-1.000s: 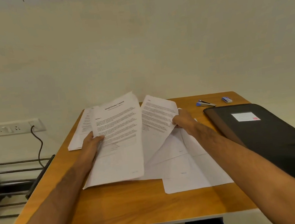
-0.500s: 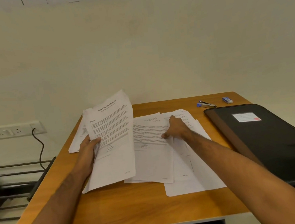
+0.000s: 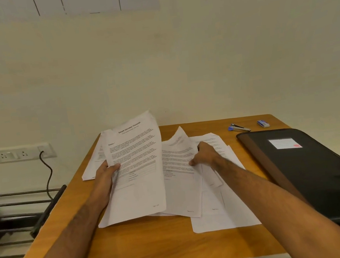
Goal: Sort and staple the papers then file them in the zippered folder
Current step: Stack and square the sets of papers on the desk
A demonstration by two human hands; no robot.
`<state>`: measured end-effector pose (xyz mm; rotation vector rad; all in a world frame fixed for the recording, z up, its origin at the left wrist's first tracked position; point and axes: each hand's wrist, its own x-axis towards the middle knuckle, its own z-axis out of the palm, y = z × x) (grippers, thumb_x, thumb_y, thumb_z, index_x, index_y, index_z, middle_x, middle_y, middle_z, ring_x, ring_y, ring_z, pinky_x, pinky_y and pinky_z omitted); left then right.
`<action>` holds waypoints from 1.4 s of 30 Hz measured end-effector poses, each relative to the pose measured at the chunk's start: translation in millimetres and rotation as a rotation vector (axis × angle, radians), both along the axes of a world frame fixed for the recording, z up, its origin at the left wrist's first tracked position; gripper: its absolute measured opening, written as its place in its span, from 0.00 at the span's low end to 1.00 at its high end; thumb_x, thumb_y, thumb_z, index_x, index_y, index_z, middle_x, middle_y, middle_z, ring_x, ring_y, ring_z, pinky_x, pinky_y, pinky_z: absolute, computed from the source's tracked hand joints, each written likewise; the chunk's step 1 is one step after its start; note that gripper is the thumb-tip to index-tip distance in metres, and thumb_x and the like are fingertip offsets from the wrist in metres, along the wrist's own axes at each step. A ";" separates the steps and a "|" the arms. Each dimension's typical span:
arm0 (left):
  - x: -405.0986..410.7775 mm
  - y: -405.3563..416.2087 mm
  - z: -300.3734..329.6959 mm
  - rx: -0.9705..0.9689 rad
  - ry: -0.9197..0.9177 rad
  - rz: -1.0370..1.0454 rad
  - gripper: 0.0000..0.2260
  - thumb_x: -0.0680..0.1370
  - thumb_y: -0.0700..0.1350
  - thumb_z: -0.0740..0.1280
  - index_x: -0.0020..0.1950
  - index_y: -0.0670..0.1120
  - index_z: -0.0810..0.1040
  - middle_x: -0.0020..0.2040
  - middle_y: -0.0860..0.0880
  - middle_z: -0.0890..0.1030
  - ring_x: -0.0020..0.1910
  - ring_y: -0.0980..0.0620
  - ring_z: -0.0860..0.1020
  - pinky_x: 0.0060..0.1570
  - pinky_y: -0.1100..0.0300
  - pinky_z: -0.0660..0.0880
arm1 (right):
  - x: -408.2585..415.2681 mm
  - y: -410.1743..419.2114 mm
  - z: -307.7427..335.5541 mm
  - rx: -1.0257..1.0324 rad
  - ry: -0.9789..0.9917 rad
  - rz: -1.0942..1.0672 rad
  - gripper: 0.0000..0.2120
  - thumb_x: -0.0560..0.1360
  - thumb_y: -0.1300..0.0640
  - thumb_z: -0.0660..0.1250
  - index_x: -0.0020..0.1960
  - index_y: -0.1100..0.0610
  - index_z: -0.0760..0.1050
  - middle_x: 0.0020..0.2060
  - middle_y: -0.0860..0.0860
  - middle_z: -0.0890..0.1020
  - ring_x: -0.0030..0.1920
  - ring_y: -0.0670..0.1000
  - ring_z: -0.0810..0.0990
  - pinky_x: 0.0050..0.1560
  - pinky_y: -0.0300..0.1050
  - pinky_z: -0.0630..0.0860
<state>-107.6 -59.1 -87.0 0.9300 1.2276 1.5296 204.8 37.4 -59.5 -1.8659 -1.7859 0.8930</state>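
1. The left hand (image 3: 106, 174) grips a white printed sheet headed as an education transcript (image 3: 138, 170) at its left edge, thumb on the front, and holds it tilted up off the wooden desk (image 3: 157, 247).
2. The right hand (image 3: 205, 154) pinches the top part of another white printed page (image 3: 181, 182), fingers curled behind it and thumb on the front; the page's upper corner curls upward.
3. That page belongs to a loose spread of white papers (image 3: 223, 218) lying on the middle of the desk.
4. A second small stack of white sheets (image 3: 93, 167) lies at the desk's far left, partly behind the raised transcript.
5. The black zippered folder with a white label (image 3: 318, 175) lies closed on the right side of the desk, just beside the spread.
6. A small silver and blue stapler (image 3: 239, 127) and a small blue box (image 3: 263, 123) sit near the far right edge, beyond the folder.
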 end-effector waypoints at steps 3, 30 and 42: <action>0.5 1.1 0.9 -0.007 0.004 0.002 0.15 0.82 0.37 0.62 0.68 0.45 0.75 0.62 0.48 0.82 0.60 0.46 0.81 0.57 0.48 0.78 | 3.1 -3.0 11.7 0.070 0.108 0.035 0.18 0.74 0.62 0.73 0.60 0.59 0.71 0.59 0.56 0.80 0.55 0.54 0.79 0.53 0.48 0.77; 7.1 9.8 4.7 -0.132 0.194 -0.067 0.11 0.80 0.37 0.64 0.61 0.45 0.79 0.55 0.49 0.85 0.56 0.47 0.82 0.59 0.51 0.76 | -10.3 -40.4 0.5 -0.106 0.633 0.100 0.13 0.83 0.49 0.64 0.62 0.55 0.77 0.55 0.50 0.86 0.53 0.52 0.85 0.56 0.53 0.82; 14.0 13.8 -7.5 -0.148 0.583 -0.038 0.09 0.83 0.42 0.63 0.62 0.51 0.74 0.55 0.53 0.81 0.54 0.49 0.81 0.48 0.57 0.77 | 9.1 -32.3 -10.3 0.274 0.008 0.530 0.29 0.75 0.59 0.74 0.74 0.51 0.70 0.71 0.52 0.73 0.70 0.54 0.69 0.70 0.55 0.69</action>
